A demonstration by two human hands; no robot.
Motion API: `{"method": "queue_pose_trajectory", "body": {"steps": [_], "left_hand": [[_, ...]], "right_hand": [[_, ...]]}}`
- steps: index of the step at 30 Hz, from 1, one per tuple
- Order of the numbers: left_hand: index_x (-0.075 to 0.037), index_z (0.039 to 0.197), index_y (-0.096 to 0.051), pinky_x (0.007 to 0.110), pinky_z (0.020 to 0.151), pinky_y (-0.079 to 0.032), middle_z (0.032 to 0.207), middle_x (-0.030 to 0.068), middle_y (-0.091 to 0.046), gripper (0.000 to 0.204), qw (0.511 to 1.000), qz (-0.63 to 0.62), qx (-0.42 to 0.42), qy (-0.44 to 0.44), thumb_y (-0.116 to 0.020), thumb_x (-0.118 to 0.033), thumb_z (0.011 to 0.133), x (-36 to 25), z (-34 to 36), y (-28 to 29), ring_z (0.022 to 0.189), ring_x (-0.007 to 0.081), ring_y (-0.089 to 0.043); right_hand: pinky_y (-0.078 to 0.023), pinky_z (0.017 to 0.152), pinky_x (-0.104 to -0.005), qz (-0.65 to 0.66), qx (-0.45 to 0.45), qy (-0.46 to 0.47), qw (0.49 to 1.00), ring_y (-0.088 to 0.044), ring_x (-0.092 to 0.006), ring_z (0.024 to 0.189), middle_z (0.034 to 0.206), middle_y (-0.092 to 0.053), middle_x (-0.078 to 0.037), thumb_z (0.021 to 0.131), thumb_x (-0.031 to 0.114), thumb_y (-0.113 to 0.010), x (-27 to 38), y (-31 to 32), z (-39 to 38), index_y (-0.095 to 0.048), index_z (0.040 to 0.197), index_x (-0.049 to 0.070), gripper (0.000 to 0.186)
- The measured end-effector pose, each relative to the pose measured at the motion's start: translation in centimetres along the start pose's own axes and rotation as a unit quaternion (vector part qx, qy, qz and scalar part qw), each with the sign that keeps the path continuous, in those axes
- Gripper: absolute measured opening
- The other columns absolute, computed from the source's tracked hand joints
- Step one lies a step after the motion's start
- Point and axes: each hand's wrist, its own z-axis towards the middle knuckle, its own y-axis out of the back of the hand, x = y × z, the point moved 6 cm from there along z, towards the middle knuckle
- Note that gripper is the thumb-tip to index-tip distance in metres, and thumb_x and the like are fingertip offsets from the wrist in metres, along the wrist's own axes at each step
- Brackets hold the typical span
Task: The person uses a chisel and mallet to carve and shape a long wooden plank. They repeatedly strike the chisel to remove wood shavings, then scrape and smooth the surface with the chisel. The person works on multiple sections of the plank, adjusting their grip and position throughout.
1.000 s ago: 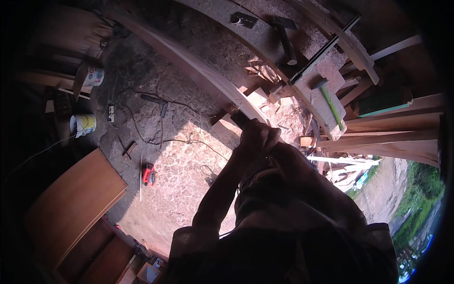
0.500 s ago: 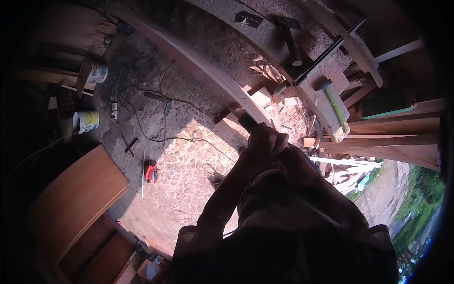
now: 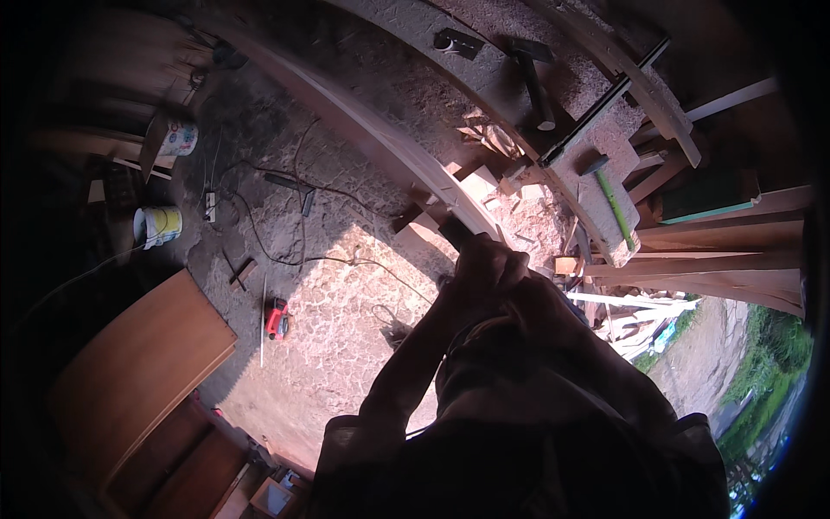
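Note:
Both my hands are together at the near end of a long, pale wooden board. My left hand is closed, and a dark, block-shaped piece sticks out just beyond its knuckles, against the board's left side. In deep shadow beside it, my right hand is closed too, pressed up against the left. What lies inside the right hand's fingers is hidden. The dark piece is too shaded to tell its kind.
At right, a bench carries a green-handled hammer and a dark-headed mallet. Wood offcuts lie beside the board. Dark cords cross the floor near a red tool. A wooden panel stands lower left.
My hands and the dark piece stay together at the board's end, with only a slight shift. The whole view has moved a little.

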Motion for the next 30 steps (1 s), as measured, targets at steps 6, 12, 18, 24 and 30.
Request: {"method": "queue_pose_trajectory", "body": {"steps": [6, 12, 18, 24, 30], "left_hand": [[-0.006, 0.095, -0.070, 0.043, 0.060, -0.046, 0.079, 0.0103, -0.063, 0.010, 1.000, -0.011, 0.021, -0.004, -0.072, -0.012, 0.086, -0.6, -0.7, -0.8, 0.069, 0.0293, -0.061], [-0.006, 0.097, -0.066, 0.041, 0.059, -0.045, 0.081, 0.0100, -0.062, 0.014, 0.984, 0.065, -0.118, -0.114, -0.073, -0.007, 0.084, -0.9, -1.2, 0.5, 0.071, 0.0282, -0.060], [-0.005, 0.097, -0.065, 0.041, 0.059, -0.044, 0.076, 0.0105, -0.061, 0.012, 0.981, 0.035, -0.156, -0.110, -0.072, -0.009, 0.087, -0.9, -1.3, 1.2, 0.074, 0.0303, -0.060], [-0.005, 0.070, -0.059, 0.044, 0.062, -0.043, 0.061, 0.0106, -0.056, 0.026, 0.999, -0.019, -0.048, -0.013, -0.067, -0.017, 0.092, -0.8, -0.1, 0.9, 0.059, 0.0323, -0.057], [-0.004, 0.066, -0.062, 0.046, 0.062, -0.043, 0.051, 0.0107, -0.049, 0.031, 0.995, -0.051, -0.081, 0.041, -0.065, -0.019, 0.093, 0.1, -0.2, 1.2, 0.052, 0.0343, -0.054]], "right_hand": [[-0.045, 0.060, -0.0380, -0.059, -0.022, 0.055, 0.996, -0.055, -0.0231, 0.065, 0.074, -0.057, -0.013, 0.098, 0.005, -0.054, 0.2, 0.0, -1.0, -0.060, 0.096, 0.001, 0.007], [-0.047, 0.062, -0.0381, -0.126, -0.057, 0.212, 0.967, -0.058, -0.0258, 0.069, 0.077, -0.058, -0.014, 0.095, 0.006, -0.058, 1.0, 0.1, -0.6, -0.062, 0.107, 0.001, 0.013], [-0.054, 0.072, -0.0430, -0.163, -0.006, 0.149, 0.975, -0.067, -0.0376, 0.085, 0.090, -0.065, -0.021, 0.084, -0.005, -0.054, 0.5, -0.5, -0.6, -0.060, 0.106, -0.002, 0.023], [-0.052, 0.070, -0.0415, -0.158, -0.003, 0.140, 0.977, -0.065, -0.0351, 0.083, 0.088, -0.064, -0.020, 0.086, -0.003, -0.053, 0.7, -0.7, 0.1, -0.058, 0.110, -0.002, 0.025], [-0.051, 0.068, -0.0399, -0.153, -0.005, 0.142, 0.978, -0.063, -0.0326, 0.080, 0.087, -0.063, -0.018, 0.088, -0.001, -0.053, 0.7, -0.7, 0.6, -0.056, 0.114, -0.001, 0.026]]}}
